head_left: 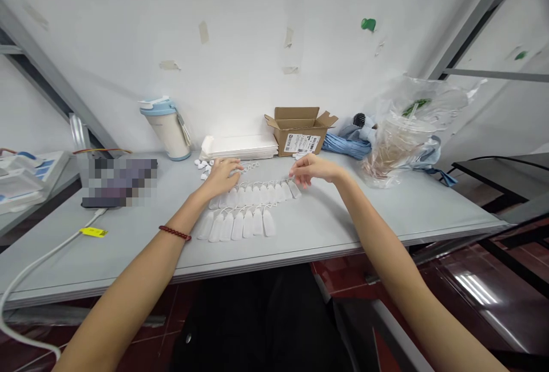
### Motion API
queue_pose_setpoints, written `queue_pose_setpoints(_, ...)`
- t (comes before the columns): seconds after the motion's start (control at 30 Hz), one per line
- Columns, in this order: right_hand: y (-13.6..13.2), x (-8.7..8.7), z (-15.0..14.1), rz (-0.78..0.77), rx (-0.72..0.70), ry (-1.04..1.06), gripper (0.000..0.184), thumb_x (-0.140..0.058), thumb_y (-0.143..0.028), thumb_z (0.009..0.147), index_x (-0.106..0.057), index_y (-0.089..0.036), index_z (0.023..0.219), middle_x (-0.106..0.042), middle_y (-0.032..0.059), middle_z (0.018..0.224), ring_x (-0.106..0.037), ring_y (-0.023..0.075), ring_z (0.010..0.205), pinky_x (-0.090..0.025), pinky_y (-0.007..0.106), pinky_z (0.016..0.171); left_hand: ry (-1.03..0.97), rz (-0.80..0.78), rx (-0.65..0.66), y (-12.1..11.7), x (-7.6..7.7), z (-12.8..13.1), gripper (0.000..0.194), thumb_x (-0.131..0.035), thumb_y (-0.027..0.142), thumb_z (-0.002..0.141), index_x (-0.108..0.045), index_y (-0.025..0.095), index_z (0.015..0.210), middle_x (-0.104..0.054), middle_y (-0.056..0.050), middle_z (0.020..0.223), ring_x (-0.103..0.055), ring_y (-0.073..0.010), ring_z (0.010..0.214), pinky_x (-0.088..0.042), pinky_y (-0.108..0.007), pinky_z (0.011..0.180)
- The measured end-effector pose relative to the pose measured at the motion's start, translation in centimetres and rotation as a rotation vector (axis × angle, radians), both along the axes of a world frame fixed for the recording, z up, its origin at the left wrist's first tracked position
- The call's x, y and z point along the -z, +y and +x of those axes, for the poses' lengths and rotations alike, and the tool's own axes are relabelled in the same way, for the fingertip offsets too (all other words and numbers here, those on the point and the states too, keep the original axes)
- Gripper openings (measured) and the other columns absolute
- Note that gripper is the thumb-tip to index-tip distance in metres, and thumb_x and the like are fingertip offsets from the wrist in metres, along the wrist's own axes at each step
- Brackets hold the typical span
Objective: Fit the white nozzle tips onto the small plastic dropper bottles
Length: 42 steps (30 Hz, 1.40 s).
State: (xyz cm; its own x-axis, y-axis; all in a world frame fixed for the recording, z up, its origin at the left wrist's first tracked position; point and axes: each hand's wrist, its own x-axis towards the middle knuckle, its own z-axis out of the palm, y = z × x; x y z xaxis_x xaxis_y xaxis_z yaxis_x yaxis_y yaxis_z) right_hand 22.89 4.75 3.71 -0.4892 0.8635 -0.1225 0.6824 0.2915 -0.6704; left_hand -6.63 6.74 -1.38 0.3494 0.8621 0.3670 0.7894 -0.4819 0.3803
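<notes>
Flat white translucent tags with cord loops lie in two rows, a front row [237, 225] of several and a back row [259, 194] of several more. Over the left end of the back row lies my left hand [222, 176], palm down with fingers stretched out, near small white pieces [203, 165] and a few loose loops [251, 165]. My right hand [309, 169] is at the right end of the back row. Its thumb and fingertips pinch near the cord of the rightmost tag [294, 190], which lies tilted; the exact grip is too small to see clearly.
Along the wall stand a cream tumbler [169, 131], a stack of white sheets or envelopes [240, 147], an open cardboard box [300, 134], blue cloth [346, 145] and a bagged drink cup [397, 143]. A white cable [55, 250] crosses the table [141, 246] at left beside a blurred device.
</notes>
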Motion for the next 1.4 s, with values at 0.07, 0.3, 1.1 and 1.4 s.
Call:
queue_pose_setpoints(0.07, 1.0, 0.7, 0.5, 0.269, 0.244, -0.188, 0.019, -0.051, -0.019, 0.085, -0.067, -0.009, 0.086, -0.071, 0.0112, 0.081, -0.066, 0.0161, 0.067, -0.046, 0.023, 0.059, 0.014, -0.001, 0.007, 0.5, 0.5, 0.2, 0.032, -0.043, 0.022, 0.076, -0.068, 0.020, 0.096, -0.059, -0.005, 0.123, -0.042, -0.0282, 0.118, -0.031, -0.045, 0.101)
queue_pose_setpoints(0.3, 2.6, 2.5, 1.9, 0.405, 0.404, -0.418, 0.027, -0.061, -0.007, 0.072, -0.066, -0.010, 0.099, -0.068, 0.0150, 0.100, -0.062, 0.0250, 0.094, -0.042, 0.026, 0.072, 0.032, -0.016, 0.022, 0.9, 1.3, 0.5, 0.033, -0.041, 0.023, 0.076, -0.070, 0.023, 0.092, -0.069, -0.001, 0.107, -0.049, -0.0282, 0.109, -0.034, -0.047, 0.098)
queue_pose_setpoints(1.1, -0.4, 2.6, -4.2, 0.539, 0.173, 0.131, 0.026, -0.058, -0.028, 0.080, -0.061, -0.015, 0.103, -0.068, 0.0066, 0.097, -0.062, 0.0146, 0.081, -0.047, 0.024, 0.067, -0.182, 0.142, -0.006, -3.7, -1.7, 2.3, 0.040, -0.042, 0.013, 0.073, -0.065, 0.018, 0.105, -0.065, -0.005, 0.114, -0.055, -0.0228, 0.107, -0.048, -0.038, 0.089)
queue_pose_setpoints(1.4, -2.5, 3.6, -6.9, 0.382, 0.040, 0.436, 0.030, -0.061, -0.031, 0.077, -0.059, -0.018, 0.104, -0.065, 0.0069, 0.094, -0.060, 0.0167, 0.083, -0.050, 0.028, 0.065, -0.031, 0.295, 0.182, -4.9, -1.8, 3.3, 0.040, -0.043, 0.009, 0.075, -0.063, 0.016, 0.109, -0.065, -0.007, 0.110, -0.053, -0.0251, 0.102, -0.046, -0.044, 0.091)
